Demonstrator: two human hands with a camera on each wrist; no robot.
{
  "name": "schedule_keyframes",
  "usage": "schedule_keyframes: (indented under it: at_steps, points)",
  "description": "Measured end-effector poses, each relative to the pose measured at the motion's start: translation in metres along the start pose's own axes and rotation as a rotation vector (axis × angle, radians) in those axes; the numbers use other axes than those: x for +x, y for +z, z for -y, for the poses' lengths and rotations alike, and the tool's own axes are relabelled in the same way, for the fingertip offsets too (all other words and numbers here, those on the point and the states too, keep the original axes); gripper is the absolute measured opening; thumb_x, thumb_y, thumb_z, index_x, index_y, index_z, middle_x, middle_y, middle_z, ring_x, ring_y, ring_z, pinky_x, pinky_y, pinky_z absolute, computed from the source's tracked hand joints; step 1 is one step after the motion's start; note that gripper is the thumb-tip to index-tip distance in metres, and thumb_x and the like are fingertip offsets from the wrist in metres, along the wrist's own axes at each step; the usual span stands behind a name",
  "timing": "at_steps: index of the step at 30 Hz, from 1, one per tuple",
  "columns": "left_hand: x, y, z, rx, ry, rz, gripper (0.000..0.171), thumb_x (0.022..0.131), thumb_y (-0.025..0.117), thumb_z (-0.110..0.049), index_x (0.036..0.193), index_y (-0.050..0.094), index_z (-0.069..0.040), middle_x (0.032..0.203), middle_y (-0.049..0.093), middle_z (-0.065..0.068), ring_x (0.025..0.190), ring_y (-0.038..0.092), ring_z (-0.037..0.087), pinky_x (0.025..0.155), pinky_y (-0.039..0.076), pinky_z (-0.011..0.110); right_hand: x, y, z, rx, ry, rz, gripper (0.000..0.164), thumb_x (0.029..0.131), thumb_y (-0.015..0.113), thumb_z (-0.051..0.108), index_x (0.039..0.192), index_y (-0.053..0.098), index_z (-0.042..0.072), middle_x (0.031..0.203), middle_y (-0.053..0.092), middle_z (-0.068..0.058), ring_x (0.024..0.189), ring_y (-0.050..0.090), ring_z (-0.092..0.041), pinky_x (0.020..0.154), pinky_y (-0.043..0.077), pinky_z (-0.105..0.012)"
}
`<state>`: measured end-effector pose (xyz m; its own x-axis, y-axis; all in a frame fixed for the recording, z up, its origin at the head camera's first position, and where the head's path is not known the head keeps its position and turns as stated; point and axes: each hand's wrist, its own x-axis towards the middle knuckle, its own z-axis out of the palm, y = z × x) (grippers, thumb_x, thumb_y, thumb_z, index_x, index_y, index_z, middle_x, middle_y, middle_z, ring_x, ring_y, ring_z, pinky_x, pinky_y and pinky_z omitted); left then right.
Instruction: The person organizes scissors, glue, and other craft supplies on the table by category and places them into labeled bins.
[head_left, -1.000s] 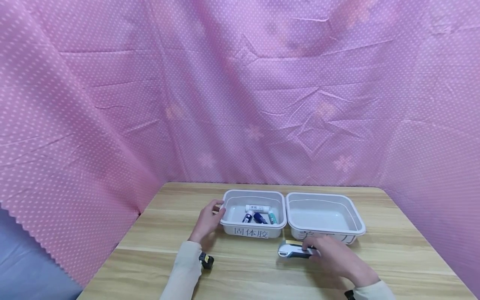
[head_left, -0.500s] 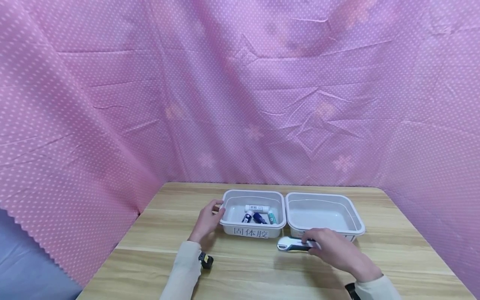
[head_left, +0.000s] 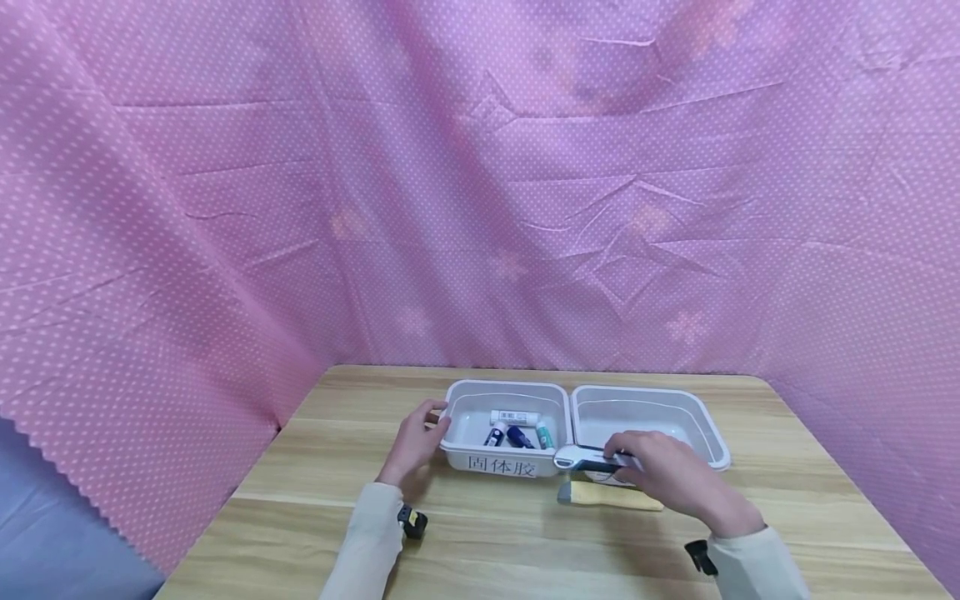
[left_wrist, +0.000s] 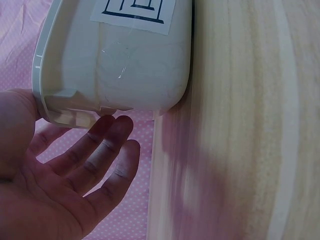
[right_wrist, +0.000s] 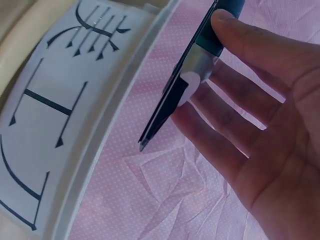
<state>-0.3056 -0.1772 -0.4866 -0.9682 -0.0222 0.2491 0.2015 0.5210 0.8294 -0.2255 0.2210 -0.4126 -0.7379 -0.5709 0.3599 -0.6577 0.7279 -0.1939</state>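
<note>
My right hand (head_left: 667, 468) pinches a silver and dark-green utility knife (head_left: 587, 458) between thumb and fingers, over the front rim of the right white bin (head_left: 708, 417). In the right wrist view, the knife (right_wrist: 200, 62) slants beside the bin's labelled wall, its narrow end pointing down. My left hand (head_left: 413, 442) rests at the left end of the other white bin (head_left: 457, 454). The left wrist view shows its thumb by the rim and loosely bent fingers (left_wrist: 112, 145) along the outer end. Several glue sticks (head_left: 514, 417) lie inside that left bin.
A yellow tool with a grey end (head_left: 611, 496) lies on the wooden table (head_left: 495, 542) in front of the right bin, below the utility knife. Both bins stand side by side with character labels (head_left: 502, 466) on their fronts. A pink dotted curtain (head_left: 525, 208) hangs behind.
My right hand has lifted the utility knife up and away from me, from before the right bin to its front rim. This uncovers the yellow tool. My left hand stays put.
</note>
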Motion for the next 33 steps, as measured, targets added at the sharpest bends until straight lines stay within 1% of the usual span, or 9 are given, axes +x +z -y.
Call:
schedule_keyframes:
  at_steps: [4,10,17,24,27,33]
  points:
    - [0.0,0.0,0.001,0.0,-0.014,0.005,0.038,0.102,0.061,-0.016,0.137,0.059,-0.003,0.113,0.066,0.02,0.091,0.067,0.025,0.078,0.061,0.037,0.004,-0.003,-0.002,0.014,0.025,-0.015,0.024,0.083,0.081,0.008,0.101,0.073,0.022,0.094,0.072,0.012,0.082,0.063,-0.005,0.07,0.055,-0.034]
    - [0.001,0.0,0.001,0.003,0.007,0.003,0.037,0.102,0.061,-0.014,0.137,0.059,-0.002,0.112,0.067,0.021,0.089,0.068,0.026,0.077,0.061,0.038,0.008,-0.007,-0.002,0.008,0.064,-0.035,0.025,0.082,0.082,0.009,0.102,0.073,0.022,0.096,0.073,0.007,0.082,0.065,-0.009,0.071,0.056,-0.036]
    - [0.0,0.0,0.0,-0.002,-0.007,0.009,0.038,0.102,0.061,-0.017,0.138,0.059,-0.004,0.114,0.067,0.021,0.091,0.067,0.025,0.078,0.061,0.038,0.009,-0.009,-0.01,0.015,0.038,-0.119,0.027,0.08,0.083,0.005,0.102,0.074,0.018,0.096,0.075,0.002,0.084,0.069,-0.015,0.072,0.058,-0.038]
    - [0.0,-0.001,-0.001,-0.007,-0.028,0.014,0.039,0.103,0.06,-0.017,0.14,0.057,-0.004,0.117,0.066,0.02,0.093,0.067,0.026,0.08,0.061,0.038,0.009,-0.009,-0.02,0.002,0.034,-0.194,0.027,0.078,0.084,0.0,0.099,0.074,0.013,0.096,0.076,0.0,0.087,0.071,-0.019,0.077,0.059,-0.041]
    - [0.001,-0.001,-0.001,-0.007,-0.022,0.01,0.039,0.103,0.06,-0.016,0.139,0.058,-0.004,0.117,0.066,0.021,0.093,0.067,0.027,0.081,0.061,0.039,0.009,-0.007,-0.024,0.007,0.045,-0.202,0.027,0.078,0.084,0.0,0.099,0.075,0.014,0.097,0.076,-0.001,0.089,0.071,-0.021,0.078,0.059,-0.043]
    - [0.001,-0.001,-0.001,0.007,-0.002,0.003,0.037,0.102,0.061,-0.016,0.136,0.059,-0.002,0.115,0.067,0.022,0.091,0.068,0.027,0.079,0.061,0.039,0.008,-0.002,-0.035,0.029,0.096,-0.185,0.025,0.08,0.083,0.001,0.099,0.074,0.013,0.096,0.076,-0.001,0.089,0.072,-0.023,0.078,0.059,-0.046]
